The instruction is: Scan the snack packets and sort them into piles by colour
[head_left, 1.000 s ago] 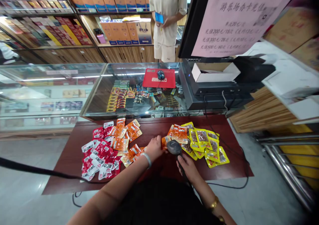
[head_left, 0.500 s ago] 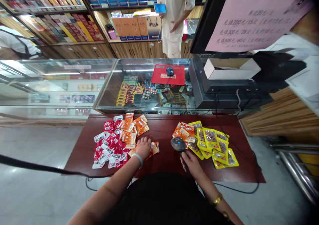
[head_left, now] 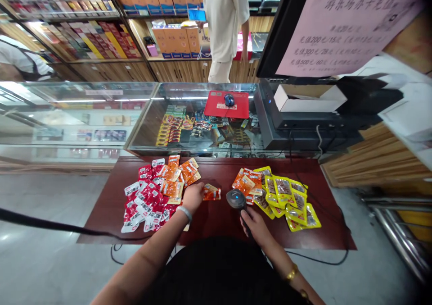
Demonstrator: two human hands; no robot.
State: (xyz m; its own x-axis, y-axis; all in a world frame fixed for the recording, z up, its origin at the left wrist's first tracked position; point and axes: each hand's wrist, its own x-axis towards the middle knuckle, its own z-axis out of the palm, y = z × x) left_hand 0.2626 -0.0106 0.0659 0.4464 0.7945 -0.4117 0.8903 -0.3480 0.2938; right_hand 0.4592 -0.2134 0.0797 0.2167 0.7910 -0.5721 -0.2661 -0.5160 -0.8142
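Note:
My left hand (head_left: 193, 198) is closed on the edge of an orange snack packet (head_left: 212, 193) over the middle of the dark red table. In my right hand (head_left: 255, 224) is the handle of a black barcode scanner (head_left: 236, 198), its rounded head turned toward the left and a small blue light on top. To the left of my left hand lie loose orange packets (head_left: 172, 188) and a heap of red and white packets (head_left: 148, 201). Beyond the scanner are more orange packets (head_left: 248, 182), beside a pile of yellow-edged packets (head_left: 285, 192).
The dark red table (head_left: 104, 210) abuts a glass display counter (head_left: 145, 138). On the counter are a red mouse pad (head_left: 216, 109), a computer mouse (head_left: 229, 100), a white open box (head_left: 293, 102) and a monitor with a pink notice (head_left: 337, 30). A person (head_left: 222, 21) stands behind it.
My left hand has gone from lying over the orange packets to pinching one, which now sits slightly farther right. The scanner has shifted slightly left. The person behind the counter has moved left.

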